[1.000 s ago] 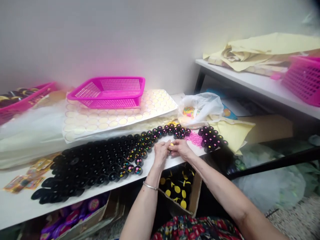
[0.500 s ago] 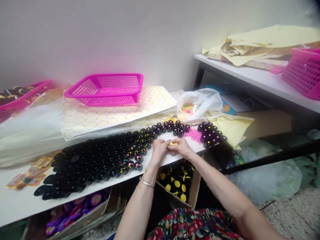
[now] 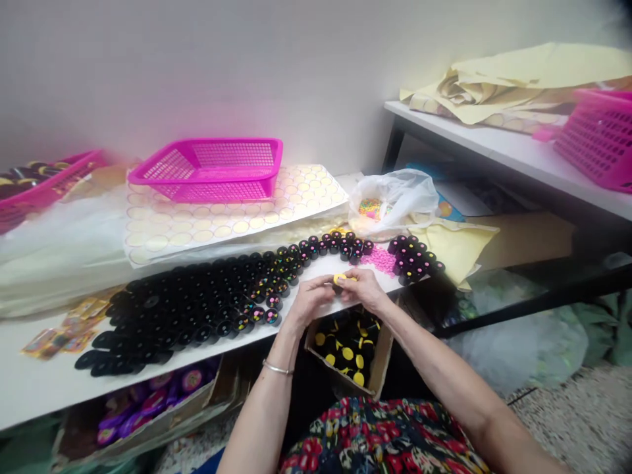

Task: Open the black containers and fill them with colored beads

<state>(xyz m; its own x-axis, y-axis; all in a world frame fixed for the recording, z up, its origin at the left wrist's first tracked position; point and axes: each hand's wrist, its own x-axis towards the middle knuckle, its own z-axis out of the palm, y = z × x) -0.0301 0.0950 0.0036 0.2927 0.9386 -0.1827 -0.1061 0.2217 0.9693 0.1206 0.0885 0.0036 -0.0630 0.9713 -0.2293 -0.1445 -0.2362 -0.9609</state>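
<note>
Grey wall [image 3: 316, 79] out back, white bench [image 3: 29, 392], black cups [image 3: 197, 296] in rows. My left hand [image 3: 312, 299] just loosened, half open, maybe touching, can't tell; my right hand [image 3: 366, 289] pinches the yellow cap [image 3: 339, 279] near the bench edge, so probably carries it now.

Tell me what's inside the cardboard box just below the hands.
Black pieces with round yellow tops lie jumbled in the cardboard box. The upper ones cover whatever lies beneath them, and the box's bottom is hidden.
</note>
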